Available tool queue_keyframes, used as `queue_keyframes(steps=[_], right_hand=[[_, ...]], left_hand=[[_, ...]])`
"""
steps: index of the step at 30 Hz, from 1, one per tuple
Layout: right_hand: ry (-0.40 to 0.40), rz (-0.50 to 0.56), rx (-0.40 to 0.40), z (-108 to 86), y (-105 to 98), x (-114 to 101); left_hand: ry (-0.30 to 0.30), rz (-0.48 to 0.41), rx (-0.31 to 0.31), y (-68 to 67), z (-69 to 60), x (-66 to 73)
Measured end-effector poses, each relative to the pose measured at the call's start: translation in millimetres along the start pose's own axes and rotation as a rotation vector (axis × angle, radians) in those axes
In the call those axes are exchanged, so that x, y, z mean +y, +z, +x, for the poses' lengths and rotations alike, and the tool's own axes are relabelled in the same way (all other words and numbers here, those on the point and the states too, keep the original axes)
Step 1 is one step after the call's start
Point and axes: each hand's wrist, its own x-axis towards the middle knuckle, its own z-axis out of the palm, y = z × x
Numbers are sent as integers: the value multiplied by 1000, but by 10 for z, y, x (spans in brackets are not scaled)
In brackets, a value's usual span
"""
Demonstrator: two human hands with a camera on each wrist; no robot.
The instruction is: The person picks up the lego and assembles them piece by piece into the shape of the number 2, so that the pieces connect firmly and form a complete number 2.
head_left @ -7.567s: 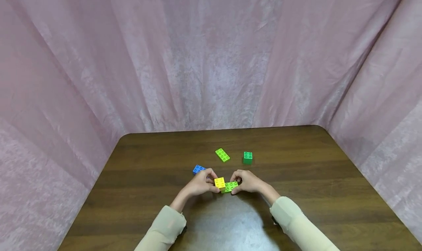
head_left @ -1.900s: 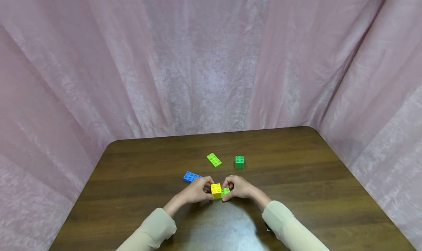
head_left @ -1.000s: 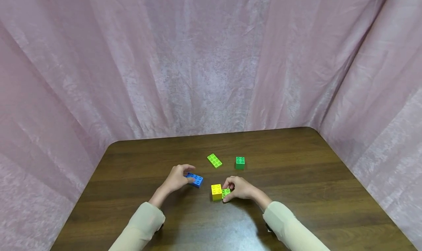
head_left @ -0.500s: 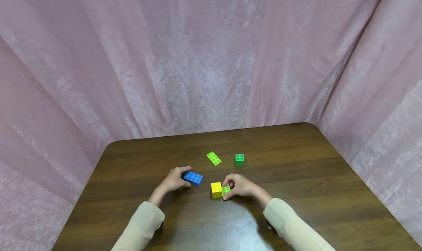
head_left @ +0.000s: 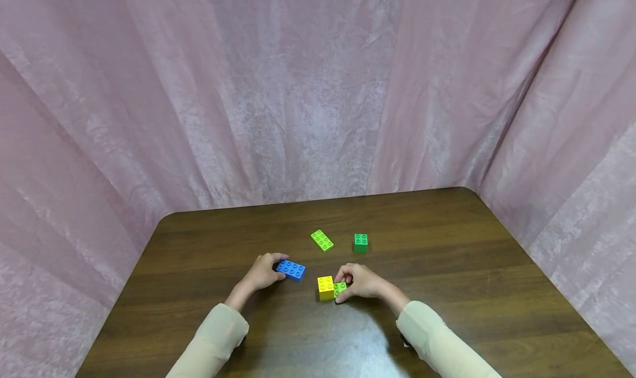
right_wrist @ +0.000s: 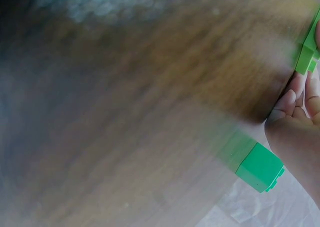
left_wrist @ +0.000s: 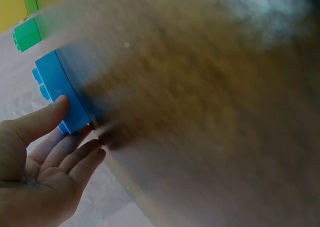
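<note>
In the head view my left hand [head_left: 262,271] pinches the left end of a blue building brick [head_left: 290,269], which rests on the table. The left wrist view has the thumb on one long side of this blue brick [left_wrist: 62,92] and the fingers at its far side. A yellow building brick [head_left: 326,288] sits on the left part of a lime green brick [head_left: 340,289]. My right hand [head_left: 364,281] pinches the lime brick's right end between thumb and fingers. At the right wrist view's edge, only part of the lime brick [right_wrist: 304,57] shows.
Farther back on the brown wooden table [head_left: 447,267] lie a thin lime green brick [head_left: 322,240] and a dark green brick [head_left: 360,243]. Pink curtains [head_left: 308,91] hang behind and beside the table.
My left hand has let go of the yellow brick, moved left and taken hold of the blue brick's left end. The right hand keeps its grip on the lime green brick.
</note>
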Motion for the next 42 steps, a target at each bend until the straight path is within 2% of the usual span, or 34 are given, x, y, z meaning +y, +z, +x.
queue_keyframes(steps=[7,15,23,27,35,42], right_hand=[[-10,-7,-6,17,0,-12],[5,-9,-12,26,-2,-13],[7,-16,-22,39,17,-13],[-4,-6,-14,56,13,-11],[2,6,-16,55,-3,-25],[22,18,-20,14,-2,-11]], left_hand=[[1,-11,31,-19,-4,-10],[-7,-25,34,-13,-32,-11],[-14,-142,46,-36,-57,2],[-37,-205,56,-44,-44,46],[-38,-259,92,-56,-52,182],[20,-299,69,-15,-81,286]])
